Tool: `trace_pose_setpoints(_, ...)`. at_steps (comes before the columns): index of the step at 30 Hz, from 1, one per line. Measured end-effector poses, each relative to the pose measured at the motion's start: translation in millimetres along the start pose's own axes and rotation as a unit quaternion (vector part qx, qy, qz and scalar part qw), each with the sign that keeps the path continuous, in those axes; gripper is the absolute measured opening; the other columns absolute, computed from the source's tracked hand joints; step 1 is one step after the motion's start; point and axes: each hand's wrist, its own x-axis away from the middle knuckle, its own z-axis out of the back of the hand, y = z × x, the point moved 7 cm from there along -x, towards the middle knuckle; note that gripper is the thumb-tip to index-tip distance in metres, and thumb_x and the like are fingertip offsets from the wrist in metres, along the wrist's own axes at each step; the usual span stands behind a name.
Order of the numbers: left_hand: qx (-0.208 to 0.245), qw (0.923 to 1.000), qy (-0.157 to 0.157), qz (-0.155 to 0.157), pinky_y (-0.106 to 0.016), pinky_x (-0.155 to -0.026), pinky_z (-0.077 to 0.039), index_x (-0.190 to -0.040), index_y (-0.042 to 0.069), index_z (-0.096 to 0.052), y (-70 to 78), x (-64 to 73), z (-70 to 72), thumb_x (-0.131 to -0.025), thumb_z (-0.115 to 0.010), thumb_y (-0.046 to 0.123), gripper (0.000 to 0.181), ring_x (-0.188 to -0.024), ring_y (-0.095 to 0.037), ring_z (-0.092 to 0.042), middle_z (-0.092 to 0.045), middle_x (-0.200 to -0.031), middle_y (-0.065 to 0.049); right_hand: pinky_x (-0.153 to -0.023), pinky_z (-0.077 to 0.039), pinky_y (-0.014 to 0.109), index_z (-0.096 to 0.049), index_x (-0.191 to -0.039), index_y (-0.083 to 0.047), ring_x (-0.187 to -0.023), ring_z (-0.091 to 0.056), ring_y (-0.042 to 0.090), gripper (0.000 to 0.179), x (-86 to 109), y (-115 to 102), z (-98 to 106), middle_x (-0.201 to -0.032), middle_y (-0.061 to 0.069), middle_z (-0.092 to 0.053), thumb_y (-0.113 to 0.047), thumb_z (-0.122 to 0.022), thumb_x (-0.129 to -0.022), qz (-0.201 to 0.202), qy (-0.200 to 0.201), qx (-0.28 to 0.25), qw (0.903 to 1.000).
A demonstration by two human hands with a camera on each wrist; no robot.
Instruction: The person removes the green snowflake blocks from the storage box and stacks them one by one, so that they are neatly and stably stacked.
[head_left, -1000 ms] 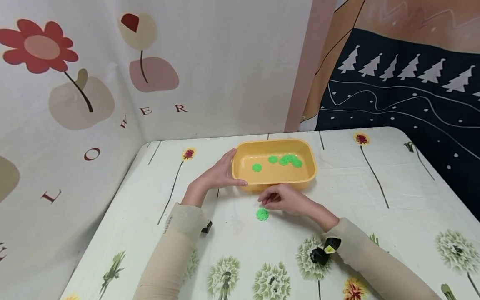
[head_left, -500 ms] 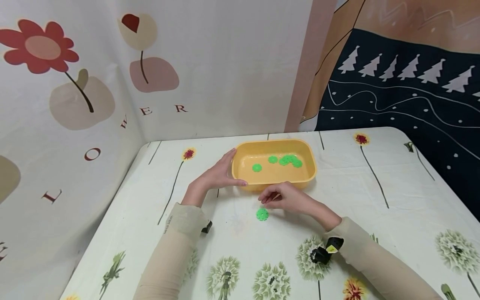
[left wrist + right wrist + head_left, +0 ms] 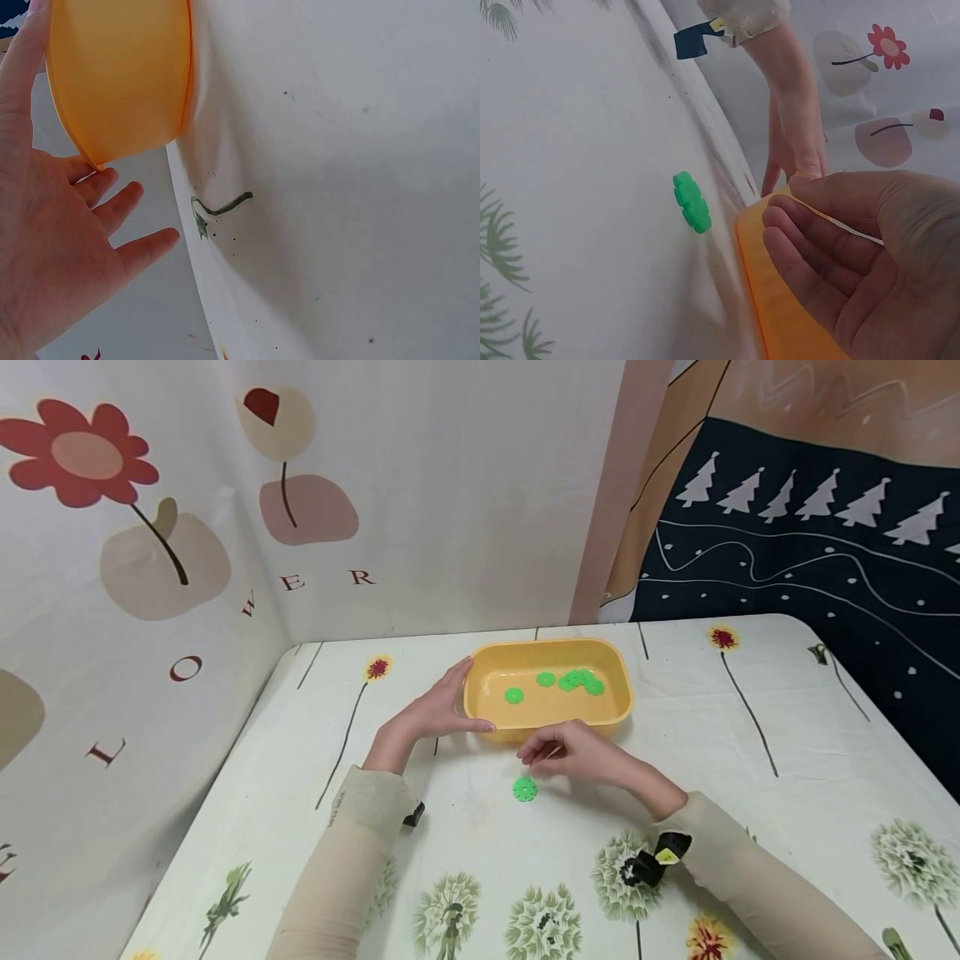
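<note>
With spread, uncurled fingers the left hand touches the left end of the yellow tub, probably steadying it, while the right hand, fingers loosely bent around nothing visible, hangs beside the green disc, handily placed on the counter near of the tub.

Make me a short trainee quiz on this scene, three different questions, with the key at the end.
1. True or false: one green disc lies outside the yellow tray.
2. As the wearer sees it, which end of the yellow tray is the left hand holding? A) right B) left C) neither
3. Fill in: the hand nearest that green disc is the ____ hand.

Key: 1. True; it lies on the floral tablecloth. 2. B. 3. Right.
</note>
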Motion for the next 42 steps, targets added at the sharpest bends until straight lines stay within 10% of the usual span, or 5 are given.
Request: trace_pose_setpoints(42,0.005,0.9999,-0.002,-0.009,-0.053,-0.124,-0.023,-0.162,0.016,0.000,-0.2,0.7,-1.1,-0.075,-0.082,0.055,0.125,-0.157,-0.028,-0.010,-0.001,-0.170,-0.004,-0.087,-0.059,0.029,-0.072,-0.108,-0.001,-0.097,-0.072,0.019,0.019,-9.2,-21,27,-0.106,0.016,-0.075,-0.006,-0.071,-0.090,0.014,0.041,0.013,0.9990)
